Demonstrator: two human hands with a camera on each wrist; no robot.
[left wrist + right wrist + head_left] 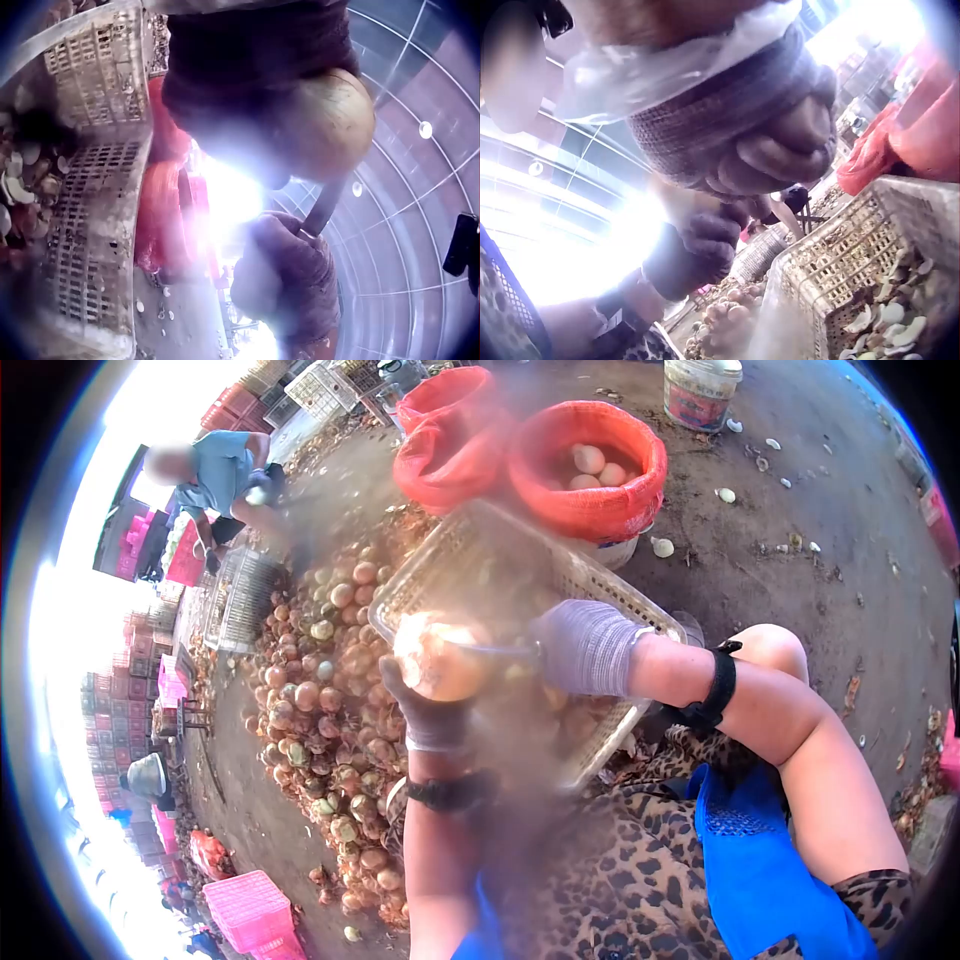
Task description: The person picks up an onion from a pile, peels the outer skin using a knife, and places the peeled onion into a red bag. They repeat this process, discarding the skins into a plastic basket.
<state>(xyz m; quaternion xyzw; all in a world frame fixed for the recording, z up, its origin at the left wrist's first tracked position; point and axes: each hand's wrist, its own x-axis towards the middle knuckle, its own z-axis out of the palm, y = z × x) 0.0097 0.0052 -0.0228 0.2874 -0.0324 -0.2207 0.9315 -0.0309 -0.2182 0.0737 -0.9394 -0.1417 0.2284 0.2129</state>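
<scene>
My gloved left hand (430, 710) grips a large golden-skinned onion (437, 657) over the near left side of a white plastic crate (610, 592). In my gloved right hand (585, 647) is a knife (324, 208), its handle wrapped by curled fingers. The blade points left and meets the onion's edge in the left wrist view. In the right wrist view, the right hand (757, 139) hides the knife and most of the onion. Cut onion ends and skins (889, 322) lie inside the crate. Glare and blur soften the onion's outline in the head view.
A heap of onions (330, 700) spreads left of the crate. Beyond it stand a red bag (640, 475) holding peeled onions, another red bag (440, 455) and a white bucket (700, 395). Another person (220, 470) works at the far left near a second crate (240, 600).
</scene>
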